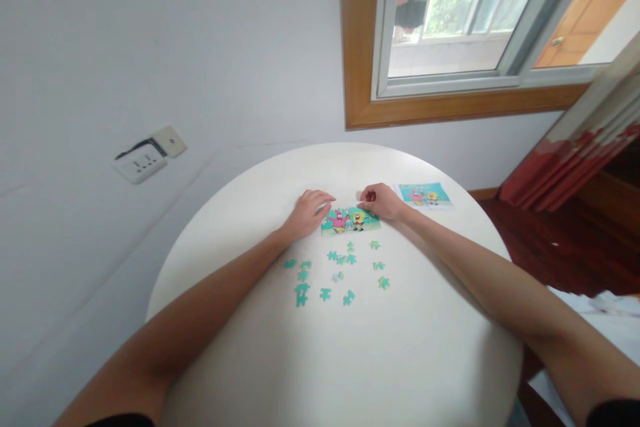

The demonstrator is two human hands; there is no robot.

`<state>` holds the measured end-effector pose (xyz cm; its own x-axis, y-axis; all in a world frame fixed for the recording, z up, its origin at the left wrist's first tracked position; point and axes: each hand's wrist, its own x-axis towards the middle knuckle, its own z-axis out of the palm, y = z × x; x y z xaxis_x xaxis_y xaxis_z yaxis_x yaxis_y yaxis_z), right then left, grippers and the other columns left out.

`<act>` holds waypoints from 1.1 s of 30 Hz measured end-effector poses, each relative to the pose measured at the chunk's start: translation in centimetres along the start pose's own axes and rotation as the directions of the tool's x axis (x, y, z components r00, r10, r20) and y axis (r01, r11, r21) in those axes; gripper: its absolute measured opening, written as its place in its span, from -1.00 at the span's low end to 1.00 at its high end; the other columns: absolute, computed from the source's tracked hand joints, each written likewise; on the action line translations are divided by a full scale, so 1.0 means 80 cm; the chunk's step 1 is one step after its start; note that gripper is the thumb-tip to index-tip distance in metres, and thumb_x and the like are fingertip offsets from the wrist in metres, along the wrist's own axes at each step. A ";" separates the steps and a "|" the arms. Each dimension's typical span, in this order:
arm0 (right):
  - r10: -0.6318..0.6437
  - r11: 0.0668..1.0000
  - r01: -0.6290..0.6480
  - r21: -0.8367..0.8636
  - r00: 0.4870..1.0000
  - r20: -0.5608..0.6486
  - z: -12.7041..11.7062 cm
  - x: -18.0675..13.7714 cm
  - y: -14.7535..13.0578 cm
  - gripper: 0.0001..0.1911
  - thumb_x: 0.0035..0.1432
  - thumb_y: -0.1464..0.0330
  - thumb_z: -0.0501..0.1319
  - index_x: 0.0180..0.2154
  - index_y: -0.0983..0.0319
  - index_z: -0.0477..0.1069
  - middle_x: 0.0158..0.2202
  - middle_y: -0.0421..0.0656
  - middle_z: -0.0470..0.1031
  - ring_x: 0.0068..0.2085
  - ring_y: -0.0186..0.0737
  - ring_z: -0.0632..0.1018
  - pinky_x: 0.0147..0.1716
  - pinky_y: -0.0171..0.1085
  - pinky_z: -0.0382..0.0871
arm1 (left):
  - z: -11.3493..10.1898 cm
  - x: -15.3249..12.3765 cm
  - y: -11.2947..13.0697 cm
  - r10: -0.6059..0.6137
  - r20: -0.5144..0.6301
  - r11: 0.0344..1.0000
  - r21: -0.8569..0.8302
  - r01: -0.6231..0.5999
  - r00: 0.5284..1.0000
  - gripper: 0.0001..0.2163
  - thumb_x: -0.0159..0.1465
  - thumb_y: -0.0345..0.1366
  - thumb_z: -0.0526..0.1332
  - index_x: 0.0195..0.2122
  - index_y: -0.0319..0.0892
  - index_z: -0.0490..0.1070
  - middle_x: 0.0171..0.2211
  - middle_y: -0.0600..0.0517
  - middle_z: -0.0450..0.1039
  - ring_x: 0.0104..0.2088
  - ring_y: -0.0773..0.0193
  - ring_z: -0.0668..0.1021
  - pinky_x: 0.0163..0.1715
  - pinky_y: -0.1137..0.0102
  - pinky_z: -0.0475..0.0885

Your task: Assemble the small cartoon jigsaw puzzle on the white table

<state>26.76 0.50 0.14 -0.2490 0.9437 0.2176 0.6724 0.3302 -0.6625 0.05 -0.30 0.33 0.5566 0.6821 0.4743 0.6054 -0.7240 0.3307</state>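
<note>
A partly joined jigsaw puzzle (345,221) lies flat on the round white table, showing a pink starfish and a yellow sponge figure on a teal ground. Its upper edge is jagged. My left hand (309,213) rests at its left side, fingers stretched out and apart, thumb at the puzzle's edge. At the upper right edge my right hand (381,200) is closed in a pinch on a puzzle piece, which the fingers mostly hide. Loose teal puzzle pieces (325,294) lie scattered below the puzzle, several of them bunched at the left (303,290).
A picture card (425,195) with the same figures lies right of my right hand. The white table (240,360) has a curved far edge close to the wall. A window (450,13), a red and cream curtain (565,153) and a wall socket (141,163) are beyond it.
</note>
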 end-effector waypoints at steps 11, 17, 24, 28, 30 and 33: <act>0.077 0.996 -0.073 0.060 0.994 -0.080 -0.005 0.007 0.011 -0.80 0.17 0.43 0.13 -0.38 0.32 0.53 -0.47 -0.11 0.56 -0.43 -0.30 0.47 -0.39 -0.36 0.24 | 0.002 -0.001 -0.012 -0.138 -0.084 0.987 0.074 0.145 0.987 -0.83 0.33 -0.36 0.15 -0.13 -0.13 0.51 -0.18 0.00 0.55 -0.10 0.14 0.50 -0.02 0.21 0.37; 0.166 0.963 -0.146 0.226 0.983 -0.073 -0.011 0.008 0.012 -0.78 0.15 0.44 0.10 -0.37 0.33 0.53 -0.50 -0.12 0.54 -0.48 -0.31 0.45 -0.38 -0.34 0.28 | 0.003 -0.001 -0.017 -0.137 -0.096 0.987 0.066 0.144 0.986 -0.88 0.30 -0.36 0.19 -0.22 -0.13 0.53 -0.23 0.02 0.57 -0.16 0.16 0.52 -0.07 0.23 0.39; 0.247 0.906 -0.216 0.364 0.968 -0.040 -0.017 0.006 0.011 -0.82 0.10 0.46 0.13 -0.37 0.34 0.51 -0.52 -0.13 0.51 -0.51 -0.36 0.40 -0.46 -0.36 0.26 | 0.000 -0.001 -0.013 -0.118 -0.074 0.989 0.081 0.124 0.990 -0.87 0.30 -0.34 0.20 -0.27 -0.12 0.56 -0.25 0.03 0.58 -0.17 0.17 0.53 -0.08 0.24 0.39; 0.260 0.888 -0.227 0.399 0.965 -0.028 -0.019 0.005 0.009 -0.83 0.08 0.46 0.14 -0.38 0.34 0.50 -0.53 -0.13 0.50 -0.52 -0.36 0.40 -0.45 -0.35 0.27 | 0.000 -0.002 -0.014 -0.116 -0.071 0.990 0.075 0.122 0.991 -0.87 0.31 -0.32 0.20 -0.28 -0.11 0.57 -0.25 0.03 0.58 -0.17 0.16 0.53 -0.09 0.23 0.40; 0.264 0.883 -0.231 0.408 0.964 -0.027 -0.019 0.005 0.008 -0.84 0.09 0.46 0.13 -0.39 0.34 0.50 -0.53 -0.14 0.49 -0.52 -0.36 0.40 -0.45 -0.35 0.28 | 0.000 -0.001 -0.014 -0.109 -0.069 0.991 0.066 0.114 0.992 -0.86 0.31 -0.31 0.20 -0.28 -0.11 0.57 -0.26 0.03 0.58 -0.18 0.17 0.53 -0.10 0.23 0.40; 0.271 0.877 -0.238 0.418 0.962 -0.021 -0.019 0.005 0.008 -0.85 0.10 0.46 0.14 -0.39 0.34 0.49 -0.54 -0.14 0.48 -0.51 -0.36 0.41 -0.46 -0.36 0.28 | 0.000 -0.001 -0.015 -0.105 -0.065 0.992 0.064 0.109 0.992 -0.86 0.31 -0.31 0.20 -0.28 -0.10 0.57 -0.27 0.02 0.58 -0.19 0.17 0.53 -0.10 0.23 0.40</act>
<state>28.15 1.11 0.94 -0.0427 0.9981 0.0446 0.3575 0.0569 -0.9322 -0.71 0.51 -0.10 0.4521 0.7459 0.4891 0.6977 -0.6374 0.3271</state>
